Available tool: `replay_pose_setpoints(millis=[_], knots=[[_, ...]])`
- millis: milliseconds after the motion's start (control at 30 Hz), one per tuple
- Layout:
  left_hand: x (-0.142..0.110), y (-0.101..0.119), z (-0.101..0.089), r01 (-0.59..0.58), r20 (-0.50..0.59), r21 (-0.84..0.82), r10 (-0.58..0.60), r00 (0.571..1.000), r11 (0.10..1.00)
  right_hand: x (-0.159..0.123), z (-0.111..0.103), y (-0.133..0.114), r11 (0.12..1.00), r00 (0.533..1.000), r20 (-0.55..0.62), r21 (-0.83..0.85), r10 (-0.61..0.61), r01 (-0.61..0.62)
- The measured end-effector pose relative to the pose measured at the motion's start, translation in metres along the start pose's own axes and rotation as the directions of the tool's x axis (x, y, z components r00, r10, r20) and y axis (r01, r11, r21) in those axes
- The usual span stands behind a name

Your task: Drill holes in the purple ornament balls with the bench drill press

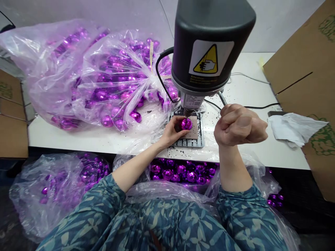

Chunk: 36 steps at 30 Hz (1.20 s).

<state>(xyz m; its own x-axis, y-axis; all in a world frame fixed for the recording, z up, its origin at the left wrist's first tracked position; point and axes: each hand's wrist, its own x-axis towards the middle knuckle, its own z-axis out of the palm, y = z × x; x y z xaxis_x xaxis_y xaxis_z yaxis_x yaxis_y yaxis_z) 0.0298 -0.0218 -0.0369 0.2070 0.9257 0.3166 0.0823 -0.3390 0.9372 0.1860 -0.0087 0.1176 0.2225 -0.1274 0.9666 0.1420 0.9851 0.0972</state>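
Note:
A grey bench drill press (209, 45) stands on the white table (261, 153) in front of me. My left hand (172, 132) pinches a shiny purple faceted ball (186, 124) and keeps it on the drill's small base plate (195, 141), right under the spindle. My right hand (239, 125) is a closed fist around the drill's feed lever (222, 98), to the right of the machine. Dark shavings lie scattered around the base plate.
A big clear plastic bag (86, 76) full of purple balls lies on the table at the left. More bags of purple balls (183, 172) sit below the table edge by my lap. Cardboard boxes (309, 80) stand right and left; a white rag (293, 127) lies at right.

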Motion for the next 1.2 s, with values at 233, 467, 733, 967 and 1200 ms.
replay_pose_setpoints(millis=[233, 467, 733, 967, 1200], knots=[[0.000, 0.001, 0.000, -0.010, -0.006, 0.018, 0.010, 1.000, 1.000, -0.005, 0.003, -0.004, 1.000, 0.999, -0.038, -0.015, 0.013, -0.013], [-0.020, 0.024, 0.000, -0.056, -0.142, 0.422, 0.127, 0.982, 0.905, 0.047, 0.020, 0.003, 0.908, 0.914, -0.156, -0.138, 0.374, -0.395], [-0.130, 0.070, -0.050, -0.126, 0.378, 0.594, -0.137, 0.915, 0.794, 0.054, 0.021, 0.004, 0.867, 0.872, -0.144, -0.118, 0.467, -0.484], [-0.178, 0.052, -0.036, -0.225, 0.658, 0.440, -0.142, 0.739, 0.869, 0.055, 0.025, 0.005, 0.869, 0.869, -0.203, -0.122, 0.451, -0.479], [-0.119, 0.057, -0.063, -0.327, 0.551, 0.190, 0.175, 0.816, 0.926, 0.055, 0.024, 0.005, 0.860, 0.866, -0.211, -0.153, 0.453, -0.487]])
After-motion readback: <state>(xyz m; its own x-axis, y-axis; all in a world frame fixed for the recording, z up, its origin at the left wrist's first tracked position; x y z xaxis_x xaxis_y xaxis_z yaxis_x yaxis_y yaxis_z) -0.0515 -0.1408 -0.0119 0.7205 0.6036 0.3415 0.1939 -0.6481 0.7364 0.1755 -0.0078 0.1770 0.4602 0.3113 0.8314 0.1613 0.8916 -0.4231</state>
